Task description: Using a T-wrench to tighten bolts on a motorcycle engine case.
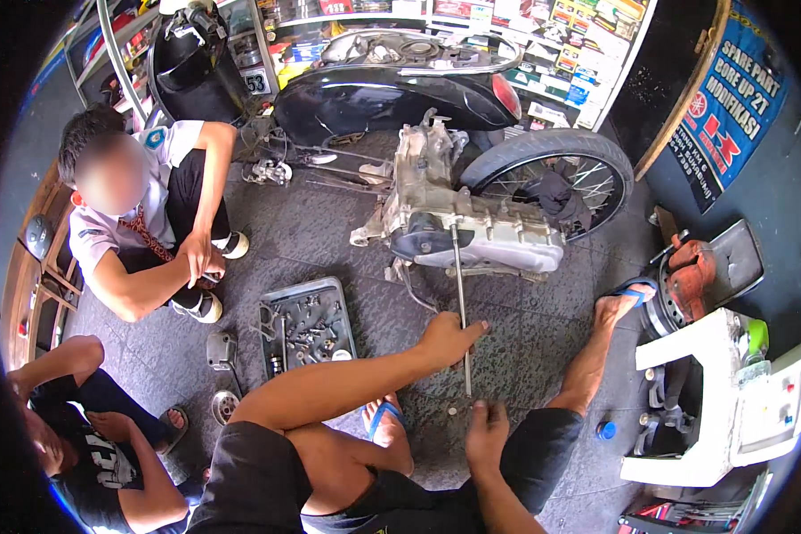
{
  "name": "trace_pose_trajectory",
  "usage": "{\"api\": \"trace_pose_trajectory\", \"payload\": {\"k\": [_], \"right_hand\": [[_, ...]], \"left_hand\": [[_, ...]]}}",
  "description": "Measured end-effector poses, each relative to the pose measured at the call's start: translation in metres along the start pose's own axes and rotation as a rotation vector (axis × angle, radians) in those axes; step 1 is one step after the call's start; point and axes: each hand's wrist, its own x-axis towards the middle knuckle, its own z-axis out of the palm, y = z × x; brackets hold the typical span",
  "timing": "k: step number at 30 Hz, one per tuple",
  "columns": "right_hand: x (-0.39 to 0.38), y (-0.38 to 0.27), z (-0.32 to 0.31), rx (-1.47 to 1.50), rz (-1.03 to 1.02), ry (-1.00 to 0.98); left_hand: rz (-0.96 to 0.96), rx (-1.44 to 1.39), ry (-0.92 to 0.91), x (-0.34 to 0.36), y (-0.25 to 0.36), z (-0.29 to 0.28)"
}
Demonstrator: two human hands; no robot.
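Observation:
My left hand [454, 341] is closed around a long, thin metal rod [462, 289], its thumb pointing right along it. The rod's far end meets the casing of a grey motorcycle engine [485, 238], beside a dark round cover; the kind of tool tip there is hidden. Just beyond the rod's near end, my right hand [487, 436] is held over my lap, fingers loosely apart, with nothing visible in it. The engine lies on the dark tiled floor, joined to a spoked rear wheel [587, 182].
Left of my arm sits a grey metal tray [347, 307] of bolts and small parts. Two people crouch at the left. Behind the engine lies a black motorcycle body [383, 102]. A white plastic housing [685, 454] and a blue cap [606, 431] are at the right.

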Motion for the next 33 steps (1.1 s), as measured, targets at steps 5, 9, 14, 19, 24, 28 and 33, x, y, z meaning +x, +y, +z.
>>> {"api": "trace_pose_trajectory", "payload": {"k": [5,9,14,19,24,28,33], "right_hand": [[-0.011,-0.002,0.006,-0.42,-0.659,-0.044],[-0.007,-0.019,0.019,0.737,0.264,-0.229],[0.008,-0.008,0.013,0.813,0.316,-0.355],[0.004,-0.017,0.002,0.461,0.372,-0.279],[-0.018,-0.02,-0.011,-1.066,-1.145,0.126],[0.006,-0.019,0.023,-0.652,-1.101,0.053],[0.005,-0.02,0.036,0.385,-0.526,-0.456]], "left_hand": [[0.018,0.033,0.041,0.003,-0.001,0.005],[0.005,0.008,0.02,0.01,-0.009,0.002],[-0.001,-0.001,0.05,0.009,-0.009,0.004],[-0.021,0.052,0.03,0.01,-0.008,-0.002],[-0.019,0.017,0.04,0.011,-0.004,-0.001],[-0.015,0.028,0.061,0.01,0.004,0.002],[0.035,0.023,0.08,0.011,0.004,0.0]]}}
